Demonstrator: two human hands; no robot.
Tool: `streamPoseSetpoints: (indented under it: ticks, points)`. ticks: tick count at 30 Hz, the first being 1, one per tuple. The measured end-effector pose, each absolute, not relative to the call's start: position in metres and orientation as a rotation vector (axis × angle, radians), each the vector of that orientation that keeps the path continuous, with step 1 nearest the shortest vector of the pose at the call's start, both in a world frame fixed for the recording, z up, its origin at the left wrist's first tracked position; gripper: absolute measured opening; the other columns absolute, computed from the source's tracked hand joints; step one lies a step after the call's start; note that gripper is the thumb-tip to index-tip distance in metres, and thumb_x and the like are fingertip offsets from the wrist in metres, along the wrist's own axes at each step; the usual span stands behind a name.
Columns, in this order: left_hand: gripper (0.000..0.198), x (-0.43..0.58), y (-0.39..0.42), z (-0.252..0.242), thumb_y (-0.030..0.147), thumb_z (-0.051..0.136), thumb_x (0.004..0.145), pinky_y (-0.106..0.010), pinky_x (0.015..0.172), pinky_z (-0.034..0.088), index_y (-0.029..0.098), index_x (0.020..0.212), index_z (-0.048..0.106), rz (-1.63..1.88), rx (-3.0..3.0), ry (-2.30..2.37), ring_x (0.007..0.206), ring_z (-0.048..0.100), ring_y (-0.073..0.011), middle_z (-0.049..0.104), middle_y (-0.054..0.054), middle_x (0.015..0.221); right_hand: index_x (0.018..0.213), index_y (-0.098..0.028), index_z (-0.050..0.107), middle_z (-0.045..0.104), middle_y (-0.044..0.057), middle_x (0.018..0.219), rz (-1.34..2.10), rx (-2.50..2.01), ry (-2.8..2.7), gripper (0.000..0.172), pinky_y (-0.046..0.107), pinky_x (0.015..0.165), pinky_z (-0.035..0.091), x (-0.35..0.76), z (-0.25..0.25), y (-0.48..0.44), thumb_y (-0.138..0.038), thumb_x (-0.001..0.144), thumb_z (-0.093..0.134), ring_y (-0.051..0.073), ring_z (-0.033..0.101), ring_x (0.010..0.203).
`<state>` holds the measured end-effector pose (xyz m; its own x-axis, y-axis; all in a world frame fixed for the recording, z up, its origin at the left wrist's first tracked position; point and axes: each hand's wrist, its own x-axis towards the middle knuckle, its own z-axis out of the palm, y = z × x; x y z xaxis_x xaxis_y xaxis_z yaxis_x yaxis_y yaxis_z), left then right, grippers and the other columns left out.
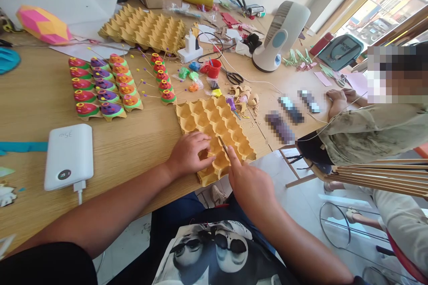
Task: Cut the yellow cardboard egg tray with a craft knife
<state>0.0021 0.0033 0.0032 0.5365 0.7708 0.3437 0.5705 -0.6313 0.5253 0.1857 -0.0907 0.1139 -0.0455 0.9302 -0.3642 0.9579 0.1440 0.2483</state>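
A yellow-brown pulp egg tray [194, 118] lies at the table's near edge, with one corner sticking out past it. My left hand [190, 153] holds the tray's near left part, fingers curved over the cups and thumb apart from them. In my right hand [249, 182] is a craft knife [223, 146]; its thin dark blade rests on the tray among the near cups. The index finger lies along the knife, and the handle is hidden in my palm. Beyond the left hand stand rows of painted egg-tray cups [109, 89] in red, purple and orange with green bases.
A white power bank [68, 156] is at left. Another egg tray [143, 29], a red cup [214, 68], black scissors [234, 77] and torn tray scraps [246, 97] lie beyond my hands. A fan [281, 38] stands farther back. At right sits another person [354, 129], forearms on the table.
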Motion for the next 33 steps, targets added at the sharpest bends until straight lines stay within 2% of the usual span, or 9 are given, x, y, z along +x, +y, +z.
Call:
streamPoseSetpoints:
  ticks: [5,11,15,18,33]
  points:
    - [0.021,0.002,0.003,0.003,0.043,0.072,0.083,-0.045,0.093,0.051,0.023,0.082,0.069,0.801,2.421,1.107,0.110,0.067,-0.0280,0.074,-0.008,0.119,0.165,-0.026,0.031,0.079,0.005,0.092,-0.244,1.839,1.993,0.058,0.024,0.058,0.044,0.200,0.121,-0.095,-0.033,0.109,0.041,0.019,0.077,0.079]
    - [0.024,0.002,0.002,0.007,0.045,0.071,0.083,-0.045,0.092,0.051,0.022,0.080,0.068,0.782,2.425,1.122,0.110,0.067,-0.0285,0.074,-0.009,0.118,0.166,-0.029,0.025,0.079,0.004,0.102,-0.284,1.944,2.037,0.060,0.024,0.063,0.045,0.202,0.126,-0.087,-0.033,0.108,0.039,0.018,0.076,0.085]
    - [0.024,0.001,0.002,0.007,0.046,0.071,0.084,-0.045,0.092,0.051,0.022,0.080,0.069,0.792,2.420,1.113,0.110,0.067,-0.0285,0.074,-0.009,0.119,0.168,-0.032,0.019,0.077,0.003,0.097,-0.306,1.902,2.053,0.063,0.025,0.062,0.045,0.198,0.121,-0.082,-0.031,0.108,0.038,0.018,0.074,0.080]
    - [0.024,0.002,0.002,0.007,0.046,0.072,0.084,-0.045,0.093,0.051,0.022,0.080,0.069,0.790,2.422,1.111,0.110,0.067,-0.0283,0.074,-0.009,0.117,0.167,-0.033,0.021,0.076,0.002,0.094,-0.304,1.889,2.047,0.061,0.025,0.060,0.045,0.197,0.117,-0.081,-0.030,0.108,0.037,0.018,0.074,0.079]
    - [0.025,0.002,0.003,0.008,0.046,0.072,0.084,-0.045,0.092,0.052,0.022,0.079,0.069,0.803,2.429,1.108,0.108,0.068,-0.0286,0.075,-0.009,0.117,0.167,-0.030,0.025,0.078,0.005,0.098,-0.296,1.850,2.004,0.062,0.025,0.062,0.047,0.188,0.128,-0.074,-0.028,0.107,0.040,0.020,0.076,0.085]
